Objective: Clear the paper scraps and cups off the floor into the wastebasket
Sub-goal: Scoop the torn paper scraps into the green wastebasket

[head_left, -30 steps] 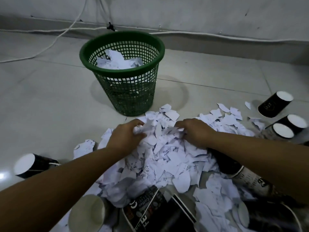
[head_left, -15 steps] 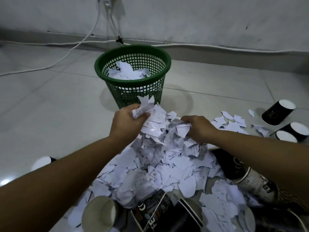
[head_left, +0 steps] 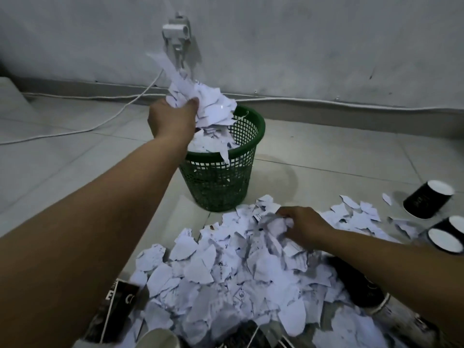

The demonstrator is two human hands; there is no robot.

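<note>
My left hand (head_left: 173, 119) is now lifted above the green wastebasket (head_left: 247, 146), fingers gripping a bunch of scraps (head_left: 206, 104); my right hand (head_left: 303, 226) is again clutching floor paper pile (head_left: 226, 272).

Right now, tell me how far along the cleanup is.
Done: scraps already lie inside the wastebasket. In hand: the left hand holds a bunch of scraps above it; the right hand grips more. Left: the floor pile and cups.

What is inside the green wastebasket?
The green mesh plastic wastebasket holds white torn paper scraps near its rim; the left hand covers part, and whatever lies beneath them is hidden.
</note>
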